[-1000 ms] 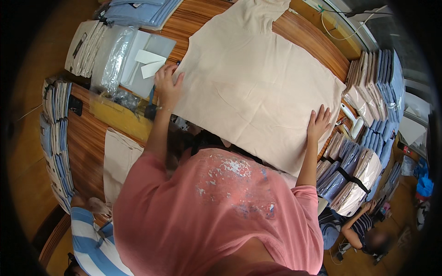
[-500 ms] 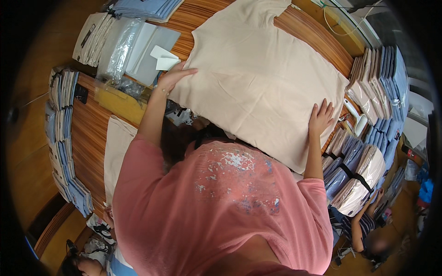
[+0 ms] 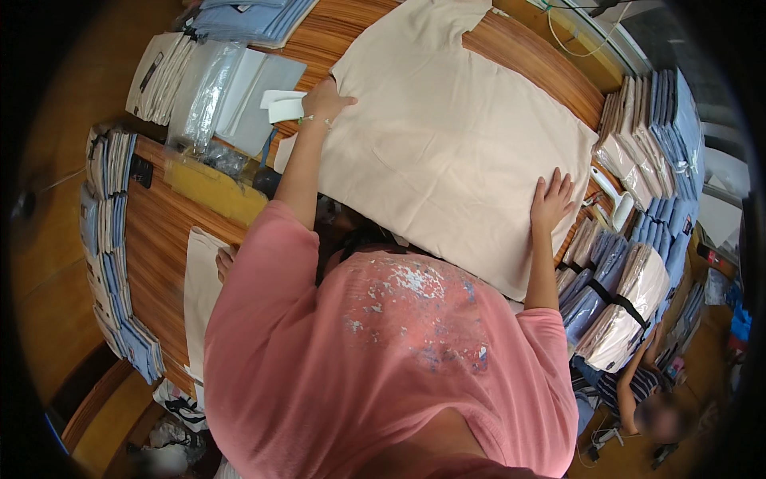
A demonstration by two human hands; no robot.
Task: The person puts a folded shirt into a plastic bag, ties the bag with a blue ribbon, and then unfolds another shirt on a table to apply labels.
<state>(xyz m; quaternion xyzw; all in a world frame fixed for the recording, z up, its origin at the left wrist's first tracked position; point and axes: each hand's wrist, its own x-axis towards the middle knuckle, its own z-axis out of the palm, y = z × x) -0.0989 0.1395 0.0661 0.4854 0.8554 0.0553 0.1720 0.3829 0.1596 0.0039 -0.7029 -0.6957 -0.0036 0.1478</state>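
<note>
No grip closed: left hand (image 3: pixel 325 99) and right hand (image 3: pixel 552 199) press flat, fingers spread, on opposite edges of the large beige cloth garment (image 3: pixel 455 144), likely pinning it smooth on the striped wooden counter (image 3: pixel 159 239). Packaged folded shirts (image 3: pixel 638 144) stacked right.

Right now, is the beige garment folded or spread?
Spread: the beige garment lies flat on the wooden table, left hand and right hand pressing it.

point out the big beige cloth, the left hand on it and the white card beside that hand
large beige cloth spread on the wooden table (image 3: pixel 447 136), head view, on its flat middle
left hand (image 3: pixel 325 100), head view, on the back of the hand
small white card (image 3: pixel 281 104), head view, on its face left of the hand
</note>
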